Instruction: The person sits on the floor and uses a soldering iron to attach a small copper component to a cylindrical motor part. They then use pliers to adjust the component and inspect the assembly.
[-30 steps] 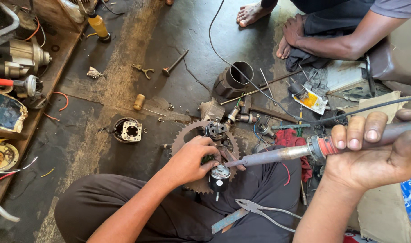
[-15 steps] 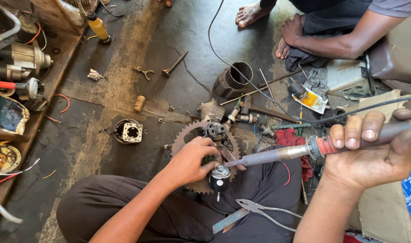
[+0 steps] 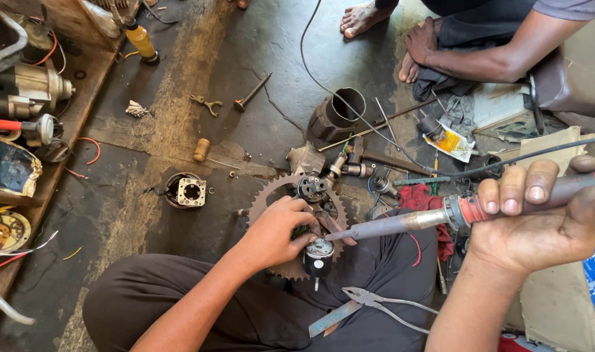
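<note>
1. A soldering iron (image 3: 402, 225) was gripped in the right hand (image 3: 538, 228), all fingers wrapped round its dark handle, and its long metal barrel was angled leftward and down.
2. The tip of the iron was brought onto the top of a small black cylindrical part (image 3: 318, 255), which was held over the person's lap, near the middle of the scene.
3. That part was steadied by the left hand (image 3: 275, 231) — fingers curled and pinched against its upper end, with the thumb side towards the iron's tip.
4. A large toothed sprocket (image 3: 261, 199) was lying flat on the floor just behind the left hand, partly covered by it.
5. A pair of pliers (image 3: 369, 303) was resting on the dark trousers, near and to the right of the black part.
6. Further off, a dark metal cylinder (image 3: 340, 112) was seen on the floor, and a small square-holed housing (image 3: 187, 191) lay to the left of the sprocket.
7. At the far right another person's bare feet (image 3: 389, 29) and forearm were visible — well apart from the work.
</note>
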Available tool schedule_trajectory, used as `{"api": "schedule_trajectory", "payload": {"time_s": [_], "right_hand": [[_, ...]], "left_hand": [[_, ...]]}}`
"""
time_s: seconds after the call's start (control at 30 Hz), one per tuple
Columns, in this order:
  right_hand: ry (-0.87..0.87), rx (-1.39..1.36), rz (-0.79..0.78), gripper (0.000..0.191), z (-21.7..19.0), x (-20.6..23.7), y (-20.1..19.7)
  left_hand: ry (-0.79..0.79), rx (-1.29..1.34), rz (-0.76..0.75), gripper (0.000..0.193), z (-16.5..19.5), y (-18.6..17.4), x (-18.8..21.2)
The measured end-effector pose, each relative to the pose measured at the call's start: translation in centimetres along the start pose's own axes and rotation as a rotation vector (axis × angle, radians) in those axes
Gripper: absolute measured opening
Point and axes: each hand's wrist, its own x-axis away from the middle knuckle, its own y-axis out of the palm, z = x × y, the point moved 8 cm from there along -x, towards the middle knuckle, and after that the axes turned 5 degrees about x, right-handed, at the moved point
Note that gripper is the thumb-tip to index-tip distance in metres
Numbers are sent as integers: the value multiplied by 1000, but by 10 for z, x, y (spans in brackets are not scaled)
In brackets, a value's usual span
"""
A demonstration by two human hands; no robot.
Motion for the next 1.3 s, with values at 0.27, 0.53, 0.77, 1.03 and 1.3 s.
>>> {"api": "schedule_trajectory", "payload": {"time_s": [0.27,0.53,0.77,1.03,1.3], "right_hand": [[2,-5,-6,27,1,0,1],[0,-14,-5,27,2,0,2],[-2,1,-3,26,2,0,3],[-3,-7,5,26,2,1,5],[3,-8,-8,27,2,0,7]], "left_hand": [[-27,5,-11,20,-2,0,-1],[-9,-8,0,22,-2,0,-1],[-6,-37,-14,23,-5,1,0],[-22,-10,-4,22,-6,2,1],[-34,-10,-14,21,-5,2,1]]}}
